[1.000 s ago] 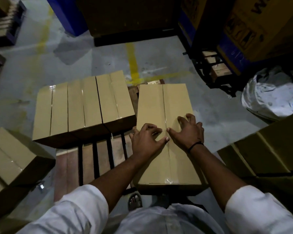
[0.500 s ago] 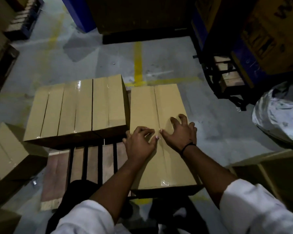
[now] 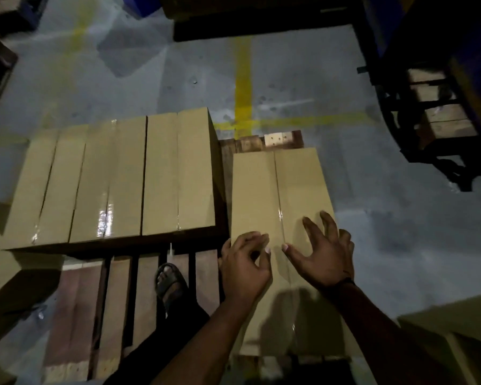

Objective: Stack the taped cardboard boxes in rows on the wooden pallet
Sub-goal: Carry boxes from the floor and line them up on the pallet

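Head camera looks steeply down, close above the pallet [image 3: 75, 315].

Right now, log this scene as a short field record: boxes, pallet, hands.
row: three taped boxes side by side on pallet
fourth box: right of row, small gap between
left hand: fingers curled, at fourth box's top
right hand: fingers spread, same box
sandalled foot: on pallet's near slats
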The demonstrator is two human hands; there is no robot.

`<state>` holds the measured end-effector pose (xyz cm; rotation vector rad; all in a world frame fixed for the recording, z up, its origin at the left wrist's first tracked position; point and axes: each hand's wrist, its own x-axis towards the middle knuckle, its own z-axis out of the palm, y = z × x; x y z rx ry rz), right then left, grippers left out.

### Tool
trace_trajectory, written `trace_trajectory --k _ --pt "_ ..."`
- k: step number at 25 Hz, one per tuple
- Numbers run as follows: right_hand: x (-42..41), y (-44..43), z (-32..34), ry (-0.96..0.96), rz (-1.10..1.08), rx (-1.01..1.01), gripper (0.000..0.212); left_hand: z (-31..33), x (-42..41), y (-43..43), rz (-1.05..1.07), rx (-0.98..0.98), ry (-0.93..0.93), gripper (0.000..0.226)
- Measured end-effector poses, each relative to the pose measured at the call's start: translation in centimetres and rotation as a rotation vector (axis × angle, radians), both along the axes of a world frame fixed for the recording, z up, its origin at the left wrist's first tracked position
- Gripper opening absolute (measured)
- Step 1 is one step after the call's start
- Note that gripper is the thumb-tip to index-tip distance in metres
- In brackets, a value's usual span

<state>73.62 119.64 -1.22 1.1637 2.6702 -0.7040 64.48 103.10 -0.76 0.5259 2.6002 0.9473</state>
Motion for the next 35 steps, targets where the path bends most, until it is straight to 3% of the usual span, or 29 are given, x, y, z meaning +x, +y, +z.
trace_trajectory --k 6,10,14,17,20,23,25,31,35 --pt "-8.5 4.2 -9.5 0.101 0.029 -0.038 0.087 -9.5 -9.4 1.9 -0.132 0.065 0.099 0.041" --pt "-13.5 6.3 -13.5 0.204 0.029 -0.176 0.085 -12.9 -15.4 2.7 -0.133 0.16 0.03 0.054" --pt "-14.1 5.3 -16.3 0.167 -0.097 -0.466 0.096 -16.3 -18.9 -0.2 -0.267 -0.052 -0.094 0.078" --pt "-10.9 3.1 -17.9 0.044 0.013 -0.378 0.106 -18.0 -18.6 -2.0 -0.528 -0.324 0.047 0.083" --pt "-6.6 0.0 -18.9 0.027 0.13 -0.201 0.116 -19.0 -17.0 -2.5 -0.488 -0.491 0.154 0.078" --pt "-3.4 -2.6 -19.6 -0.14 0.291 -0.076 0.134 -20.2 -16.9 -3.6 -0.434 -0.46 0.16 0.078" --pt "-2.5 -3.1 -20.4 -0.163 0.337 -0.052 0.135 -20.8 -17.1 -4.2 -0.455 -0.445 0.198 0.077" --pt "-5.2 -1.3 -21.4 -0.008 0.442 0.121 0.116 -20.8 -17.2 -4.3 -0.45 -0.442 0.196 0.079" --pt "-8.7 1.3 -21.2 -0.06 0.407 -0.006 0.11 -20.5 -17.4 -4.3 -0.447 -0.431 0.189 0.082"
